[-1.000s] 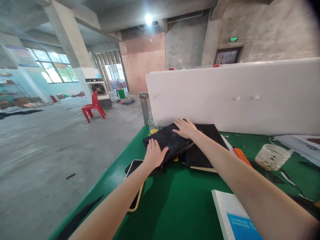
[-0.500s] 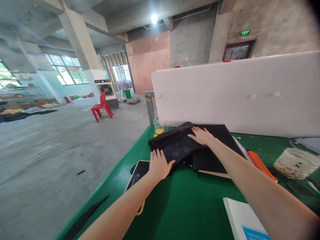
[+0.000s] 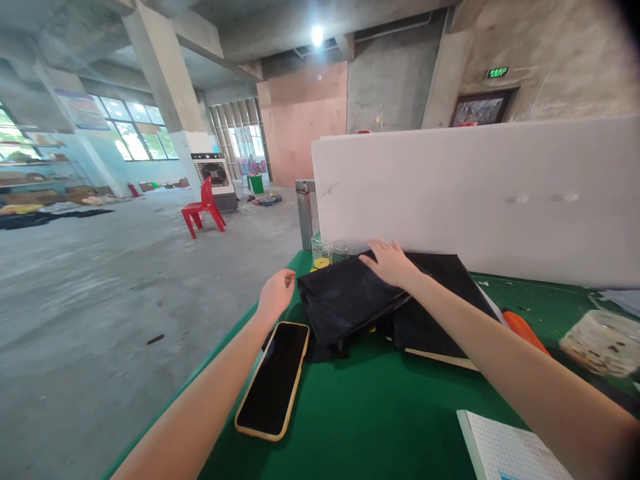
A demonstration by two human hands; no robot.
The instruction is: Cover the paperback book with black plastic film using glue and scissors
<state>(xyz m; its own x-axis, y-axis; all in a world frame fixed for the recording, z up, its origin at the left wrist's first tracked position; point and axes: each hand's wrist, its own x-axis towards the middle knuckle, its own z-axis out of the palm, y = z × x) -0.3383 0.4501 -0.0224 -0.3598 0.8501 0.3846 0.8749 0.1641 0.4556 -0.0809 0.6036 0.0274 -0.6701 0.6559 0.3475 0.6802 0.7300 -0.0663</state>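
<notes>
Pressing down on the folded black cloth (image 3: pixel 345 300): right hand (image 3: pixel 393 265), fingers spread apart, gripping nothing. Left hand (image 3: pixel 278 293) now off the cloth and just beside its left end; 0.5 s earlier it lay on top. Left fingers curled together; cannot tell if anything is pinched. Cloth on green tabletop (image 3: pixel 360 420), its right part against a flat black item (image 3: pixel 435 327). Phone (image 3: pixel 274 380), partly covered by the forearm before, now fully exposed. 2 clear containers (image 3: pixel 341 251) near the white board (image 3: pixel 425 193).
</notes>
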